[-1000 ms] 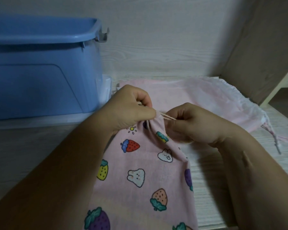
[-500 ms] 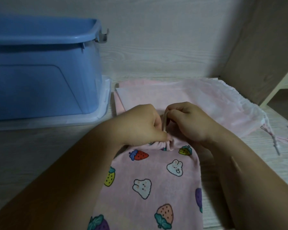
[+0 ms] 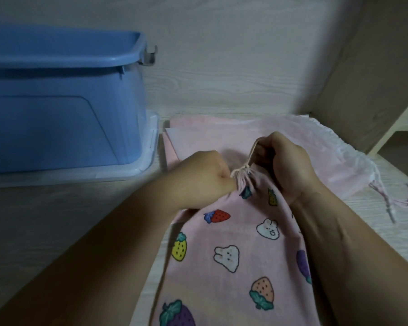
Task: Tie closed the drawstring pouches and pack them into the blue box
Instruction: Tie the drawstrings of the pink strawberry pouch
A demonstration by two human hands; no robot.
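A pink pouch (image 3: 233, 250) printed with strawberries and rabbits lies in front of me, its mouth gathered into a tight bunch. My left hand (image 3: 203, 180) pinches the gathered neck and the cord end on its left side. My right hand (image 3: 283, 161) grips the beige drawstring (image 3: 251, 156) and holds it taut, up and to the right of the neck. The blue box (image 3: 64, 102) stands at the left with its top open.
More pale pink pouches (image 3: 334, 156) lie stacked behind my hands, one with a white gathered mouth and loose cords at the right. The blue box sits on a clear lid (image 3: 137, 170). A brown panel (image 3: 367, 67) closes off the right side.
The pouch's mouth has gone from loosely gathered to tightly bunched. My right hand has moved up and right, drawing the cord out, while my left stayed on the neck.
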